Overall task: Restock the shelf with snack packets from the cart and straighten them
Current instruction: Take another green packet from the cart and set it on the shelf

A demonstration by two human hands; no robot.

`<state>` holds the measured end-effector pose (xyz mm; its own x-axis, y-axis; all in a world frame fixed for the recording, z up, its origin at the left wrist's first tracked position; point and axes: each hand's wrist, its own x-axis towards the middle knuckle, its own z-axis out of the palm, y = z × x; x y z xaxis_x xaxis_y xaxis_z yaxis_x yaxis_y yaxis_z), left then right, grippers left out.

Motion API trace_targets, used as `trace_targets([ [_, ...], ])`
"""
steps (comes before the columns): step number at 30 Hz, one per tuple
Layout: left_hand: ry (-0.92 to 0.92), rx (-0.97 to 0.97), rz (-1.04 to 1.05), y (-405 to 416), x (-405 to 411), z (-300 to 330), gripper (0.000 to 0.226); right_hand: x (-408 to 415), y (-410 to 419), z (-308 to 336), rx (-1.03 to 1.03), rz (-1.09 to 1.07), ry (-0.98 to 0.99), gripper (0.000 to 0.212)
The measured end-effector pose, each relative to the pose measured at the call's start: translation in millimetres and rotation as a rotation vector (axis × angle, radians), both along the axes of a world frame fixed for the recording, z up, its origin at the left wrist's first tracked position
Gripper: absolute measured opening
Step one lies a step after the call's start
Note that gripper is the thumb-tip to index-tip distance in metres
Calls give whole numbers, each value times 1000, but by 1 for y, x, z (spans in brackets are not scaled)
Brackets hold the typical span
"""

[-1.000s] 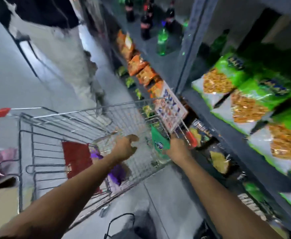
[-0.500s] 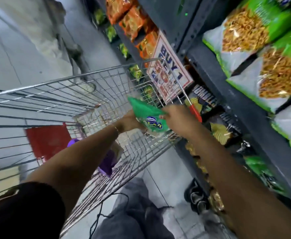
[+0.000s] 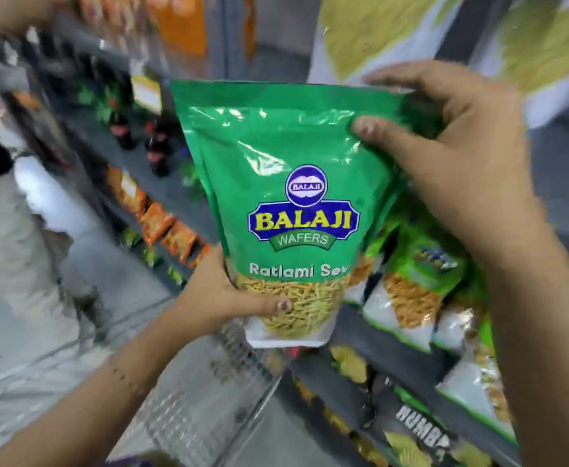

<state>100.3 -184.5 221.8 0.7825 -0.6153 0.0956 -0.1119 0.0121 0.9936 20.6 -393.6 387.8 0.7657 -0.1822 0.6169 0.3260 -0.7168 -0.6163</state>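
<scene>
While held upright, green plastic Balaji sev packet, left hand gripping bottom, right hand pinching top corner, beside dark metal shelf.

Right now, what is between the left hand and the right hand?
In the head view, only the green snack packet: the left hand grips its lower edge, the right hand its top corner.

Packet before shelf, above cart

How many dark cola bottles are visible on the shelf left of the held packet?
2: one further back on the shelf, one nearer, beside the green packet. Blur may hide more behind.
</scene>
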Motion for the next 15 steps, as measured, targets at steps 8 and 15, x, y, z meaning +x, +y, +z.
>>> trace_targets([
  [8,-159,-342,-264,-128,-80,165,90,-171,-70,25,297,-45,89,93],
  [15,-137,-345,-450,-266,-135,218,92,-242,-166,31,351,-391,-76,87],
])
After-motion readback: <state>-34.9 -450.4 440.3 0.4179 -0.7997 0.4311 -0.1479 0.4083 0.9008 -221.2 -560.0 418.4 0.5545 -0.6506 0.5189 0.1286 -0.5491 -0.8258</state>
